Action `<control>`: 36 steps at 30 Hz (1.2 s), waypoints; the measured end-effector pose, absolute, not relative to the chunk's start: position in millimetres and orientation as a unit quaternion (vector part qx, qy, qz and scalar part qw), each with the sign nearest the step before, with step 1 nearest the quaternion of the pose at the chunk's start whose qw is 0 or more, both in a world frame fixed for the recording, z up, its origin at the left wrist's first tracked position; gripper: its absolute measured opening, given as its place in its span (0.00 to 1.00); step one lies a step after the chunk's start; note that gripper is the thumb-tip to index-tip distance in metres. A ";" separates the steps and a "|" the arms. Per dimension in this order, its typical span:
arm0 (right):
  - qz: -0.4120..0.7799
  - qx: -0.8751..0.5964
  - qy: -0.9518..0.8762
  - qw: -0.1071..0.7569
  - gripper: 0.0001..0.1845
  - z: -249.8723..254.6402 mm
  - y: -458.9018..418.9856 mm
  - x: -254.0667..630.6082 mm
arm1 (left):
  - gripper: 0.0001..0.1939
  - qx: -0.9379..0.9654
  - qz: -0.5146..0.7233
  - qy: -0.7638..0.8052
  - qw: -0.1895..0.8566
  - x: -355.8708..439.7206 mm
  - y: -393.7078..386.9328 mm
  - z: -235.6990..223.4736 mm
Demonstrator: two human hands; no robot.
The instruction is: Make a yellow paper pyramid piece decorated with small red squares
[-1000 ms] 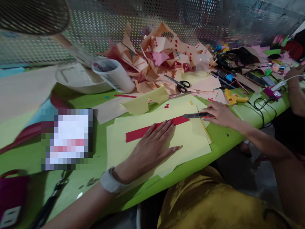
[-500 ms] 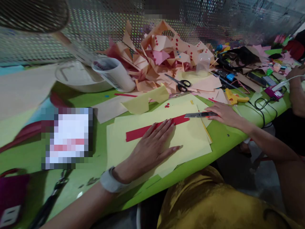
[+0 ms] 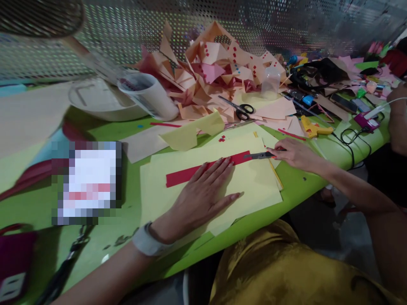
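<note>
A long red paper strip (image 3: 182, 174) lies slanted across pale yellow paper sheets (image 3: 254, 186). My left hand (image 3: 205, 190) rests flat on the sheets, its fingertips over the strip's middle. My right hand (image 3: 294, 153) is wrapped round a utility knife (image 3: 262, 155), its blade over the strip's right end. Several tiny red paper bits (image 3: 222, 138) lie above the strip. Part of the strip is hidden under my left fingers.
Black-handled scissors (image 3: 244, 111) and a heap of peach paper scraps (image 3: 222, 63) are at the back. A white cup (image 3: 149, 95) leans at the left, behind a blurred phone (image 3: 90, 182). A yellow glue gun (image 3: 314, 127) lies right. Another person's arm (image 3: 398, 114) shows at the right edge.
The knife blade has shifted slightly down and left onto the strip's right end. My left hand stays pressed flat in place. The whole view has shifted a little.
</note>
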State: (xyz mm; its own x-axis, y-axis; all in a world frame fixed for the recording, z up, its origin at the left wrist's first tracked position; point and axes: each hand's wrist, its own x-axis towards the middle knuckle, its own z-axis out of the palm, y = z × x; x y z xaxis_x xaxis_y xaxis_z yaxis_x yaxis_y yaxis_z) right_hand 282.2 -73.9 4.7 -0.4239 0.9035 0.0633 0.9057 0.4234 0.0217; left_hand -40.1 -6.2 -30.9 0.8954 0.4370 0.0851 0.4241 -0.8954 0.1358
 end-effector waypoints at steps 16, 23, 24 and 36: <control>-0.092 -0.481 -0.871 0.031 0.19 2.8 -79.4 280.5 | 0.42 0.971 0.075 0.220 0.051 -40.7 -6.1 -33.5; -0.102 -0.468 -0.878 0.017 0.19 7.1 -79.8 272.8 | 0.43 0.970 0.072 0.224 0.054 -39.7 -6.3 -33.2; -0.100 -0.468 -0.878 0.013 0.19 7.9 -81.0 272.7 | 0.42 0.970 0.072 0.224 0.055 -39.7 -6.5 -32.9; -0.110 -0.467 -0.877 0.020 0.20 0.1 -73.9 276.4 | 0.43 0.970 0.071 0.224 0.060 -40.5 -7.2 -32.6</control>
